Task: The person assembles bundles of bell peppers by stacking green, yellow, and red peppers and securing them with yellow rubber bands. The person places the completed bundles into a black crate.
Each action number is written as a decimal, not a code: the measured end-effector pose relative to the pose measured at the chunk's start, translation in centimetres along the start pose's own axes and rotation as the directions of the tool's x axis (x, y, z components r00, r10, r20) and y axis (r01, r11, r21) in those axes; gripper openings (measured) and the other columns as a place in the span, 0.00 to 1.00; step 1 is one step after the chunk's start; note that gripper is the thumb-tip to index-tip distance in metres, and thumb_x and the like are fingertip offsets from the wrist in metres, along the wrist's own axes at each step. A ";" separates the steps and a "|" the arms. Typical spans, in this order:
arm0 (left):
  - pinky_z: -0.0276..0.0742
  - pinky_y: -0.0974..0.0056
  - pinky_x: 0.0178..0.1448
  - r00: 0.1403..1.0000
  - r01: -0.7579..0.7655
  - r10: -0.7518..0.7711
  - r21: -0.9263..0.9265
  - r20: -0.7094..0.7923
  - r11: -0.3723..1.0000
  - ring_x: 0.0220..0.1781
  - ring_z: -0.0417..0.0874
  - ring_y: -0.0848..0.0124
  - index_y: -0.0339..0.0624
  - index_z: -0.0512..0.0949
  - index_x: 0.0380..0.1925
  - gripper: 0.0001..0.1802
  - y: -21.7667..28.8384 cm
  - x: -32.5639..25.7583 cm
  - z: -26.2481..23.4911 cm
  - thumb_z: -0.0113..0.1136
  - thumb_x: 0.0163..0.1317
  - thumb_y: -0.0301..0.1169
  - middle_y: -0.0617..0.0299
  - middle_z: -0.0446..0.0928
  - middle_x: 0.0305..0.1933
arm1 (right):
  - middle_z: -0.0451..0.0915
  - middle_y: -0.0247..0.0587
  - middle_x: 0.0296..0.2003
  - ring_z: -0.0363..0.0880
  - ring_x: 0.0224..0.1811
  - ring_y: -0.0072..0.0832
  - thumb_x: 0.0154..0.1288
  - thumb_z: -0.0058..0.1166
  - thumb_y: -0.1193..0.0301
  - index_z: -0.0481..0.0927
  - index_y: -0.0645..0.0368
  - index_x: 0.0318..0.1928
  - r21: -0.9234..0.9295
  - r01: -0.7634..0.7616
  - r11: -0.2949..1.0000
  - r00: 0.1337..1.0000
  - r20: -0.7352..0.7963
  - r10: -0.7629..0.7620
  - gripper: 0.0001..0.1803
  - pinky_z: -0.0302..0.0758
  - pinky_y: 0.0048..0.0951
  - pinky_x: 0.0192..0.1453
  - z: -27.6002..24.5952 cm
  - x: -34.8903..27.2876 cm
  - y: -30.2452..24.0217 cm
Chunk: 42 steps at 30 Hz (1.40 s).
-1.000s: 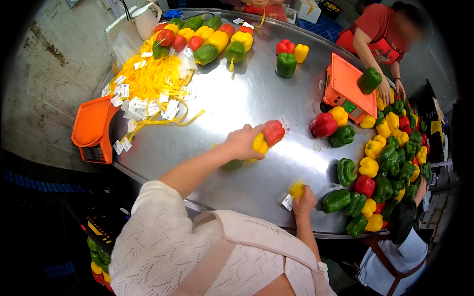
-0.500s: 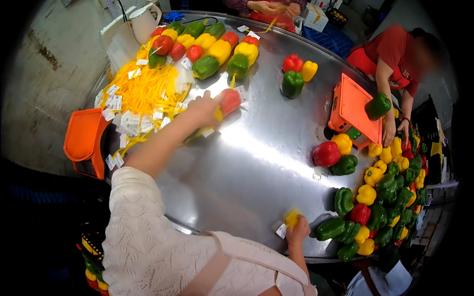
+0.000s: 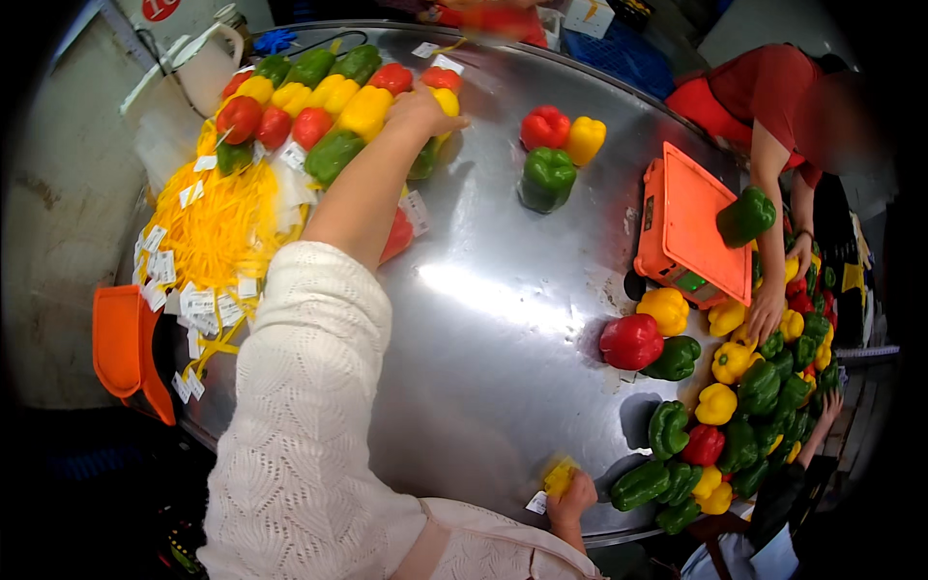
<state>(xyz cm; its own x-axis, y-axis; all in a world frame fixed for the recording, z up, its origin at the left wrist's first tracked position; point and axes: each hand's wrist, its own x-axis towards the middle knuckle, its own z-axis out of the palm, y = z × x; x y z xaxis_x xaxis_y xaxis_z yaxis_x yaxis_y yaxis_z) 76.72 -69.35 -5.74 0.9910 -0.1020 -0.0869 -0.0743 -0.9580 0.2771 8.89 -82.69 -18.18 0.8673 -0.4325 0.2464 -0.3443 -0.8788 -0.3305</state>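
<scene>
My left hand (image 3: 425,108) is now stretched far out across the surface (image 3: 503,319), up at the row of peppers (image 3: 319,97) along the far edge. A sec ago it was mid-surface carrying a red + yellow pair; now fingers are curled down over a yellow pepper (image 3: 446,101) at the row's near end, w/ a red pepper (image 3: 398,235) showing under my forearm. Can't tell if the hand has let go or not; it looks loosely closed on top of the yellow one. Looks to me like the pair has reached the row, so this placing bit is about done.

Right hand (image 3: 572,495) hasn't moved: low, near my body at the surface's near edge, closed round a small yellow piece (image 3: 560,476) w/ a white tag (image 3: 537,503) beside it. Pile of yellow net bags (image 3: 217,227) lies left of my left arm.
</scene>
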 end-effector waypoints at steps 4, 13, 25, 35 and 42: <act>0.72 0.55 0.66 0.999 0.035 -0.036 -0.084 -0.007 0.996 0.65 0.77 0.51 0.34 0.58 0.70 0.60 -0.1 1.2 1.5 0.71 0.45 0.61 0.40 0.73 0.65 | 0.74 0.45 0.25 0.74 0.26 0.49 0.47 0.61 0.68 0.73 0.58 0.33 -0.004 0.033 0.999 0.998 -0.054 -0.033 0.14 0.68 0.47 0.27 -0.2 0.1 -0.2; 0.74 0.60 0.63 0.877 -0.313 0.476 -0.831 -0.067 0.459 0.60 0.79 0.62 0.39 0.66 0.67 0.46 -1.6 -7.5 -6.7 0.74 0.51 0.48 0.53 0.77 0.58 | 0.77 0.49 0.28 0.77 0.28 0.51 0.52 0.60 0.68 0.77 0.60 0.37 0.098 0.019 0.995 0.998 -0.068 -0.013 0.13 0.72 0.46 0.31 -0.6 0.4 -0.4; 0.71 0.60 0.68 0.634 -0.153 0.772 -0.987 -0.054 0.057 0.62 0.76 0.64 0.44 0.60 0.71 0.51 -5.3 -34.9 -24.7 0.73 0.49 0.47 0.57 0.73 0.61 | 0.83 0.46 0.35 0.82 0.35 0.49 0.52 0.60 0.70 0.79 0.57 0.42 0.192 0.005 0.981 0.999 -0.047 0.004 0.15 0.77 0.46 0.37 -1.4 0.6 -0.5; 0.77 0.57 0.66 0.868 -0.468 0.471 -0.574 -0.157 0.672 0.61 0.78 0.58 0.43 0.63 0.70 0.49 -10.3 -57.7 -34.2 0.74 0.51 0.48 0.52 0.73 0.61 | 0.83 0.49 0.39 0.82 0.42 0.51 0.58 0.54 0.73 0.78 0.56 0.47 0.378 0.043 0.925 0.990 0.108 -0.090 0.15 0.77 0.45 0.46 -0.8 0.7 1.2; 0.70 0.60 0.67 0.985 -0.172 0.130 -0.512 -0.118 0.842 0.60 0.75 0.60 0.37 0.62 0.68 0.53 -16.5 -77.0 -38.6 0.77 0.45 0.48 0.50 0.73 0.58 | 0.83 0.49 0.40 0.82 0.42 0.46 0.64 0.47 0.76 0.77 0.59 0.47 0.478 0.177 0.860 0.955 0.129 -0.269 0.12 0.77 0.39 0.50 -0.9 1.2 1.6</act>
<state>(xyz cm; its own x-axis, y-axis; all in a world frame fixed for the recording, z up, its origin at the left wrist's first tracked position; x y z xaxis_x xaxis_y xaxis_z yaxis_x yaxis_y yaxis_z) 5.90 -35.29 33.35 0.9792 -0.1928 0.0633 -0.1760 -0.6514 0.7380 9.06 -84.74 -17.63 0.9667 -0.1508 0.2065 0.0296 -0.7361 -0.6762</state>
